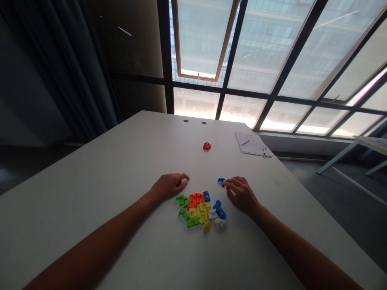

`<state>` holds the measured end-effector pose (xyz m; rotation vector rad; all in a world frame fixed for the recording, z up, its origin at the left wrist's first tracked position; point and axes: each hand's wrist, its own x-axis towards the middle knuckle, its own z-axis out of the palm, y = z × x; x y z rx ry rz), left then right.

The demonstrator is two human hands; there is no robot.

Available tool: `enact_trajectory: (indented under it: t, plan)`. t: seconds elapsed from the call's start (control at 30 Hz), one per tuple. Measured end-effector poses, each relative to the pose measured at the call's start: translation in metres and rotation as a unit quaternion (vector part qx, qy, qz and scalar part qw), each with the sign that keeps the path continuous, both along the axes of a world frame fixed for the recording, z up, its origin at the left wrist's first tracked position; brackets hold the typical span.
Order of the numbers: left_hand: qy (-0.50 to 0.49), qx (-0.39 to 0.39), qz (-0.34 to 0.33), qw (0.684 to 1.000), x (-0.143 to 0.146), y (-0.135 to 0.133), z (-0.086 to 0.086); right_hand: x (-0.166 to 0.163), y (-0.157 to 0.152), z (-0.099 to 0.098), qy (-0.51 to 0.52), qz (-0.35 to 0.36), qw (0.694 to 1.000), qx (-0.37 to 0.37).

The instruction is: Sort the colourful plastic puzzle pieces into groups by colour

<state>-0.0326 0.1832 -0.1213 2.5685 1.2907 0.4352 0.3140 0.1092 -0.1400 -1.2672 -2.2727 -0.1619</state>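
Observation:
My left hand (171, 185) rests on the white table (121, 161) left of a cluster of small plastic pieces. Its fingers are curved, with a gap between thumb and forefinger and nothing held there. At the right, the fingertips of my right hand (242, 194) close on the edge of a small blue plastic piece (221, 180), low over or on the tabletop. Between my hands lie green pieces (182, 200), orange-red pieces (195, 198), yellow pieces (204, 208), other blue pieces (220, 210) and white pieces (220, 224), close together, some touching.
Farther back sits a small red clump of pieces (207, 146). Sheets of paper (249, 141) with a pen (264, 151) lie near the right edge. Two round cable holes mark the far end. Windows stand beyond, a dark curtain (63, 60) at left, another table (369, 145) at right.

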Motion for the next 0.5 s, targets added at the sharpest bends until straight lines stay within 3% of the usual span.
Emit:
enact_trajectory:
  t: [0.17, 0.5]
  plan:
    - [-0.002, -0.004, -0.002, 1.0, 0.0, 0.0, 0.0, -0.005, 0.001, -0.001, -0.03, -0.018, 0.999, -0.025]
    - [-0.002, 0.001, 0.0, 1.0, 0.002, 0.003, -0.002, 0.01, 0.026, 0.0, -0.058, -0.123, 0.988, -0.067]
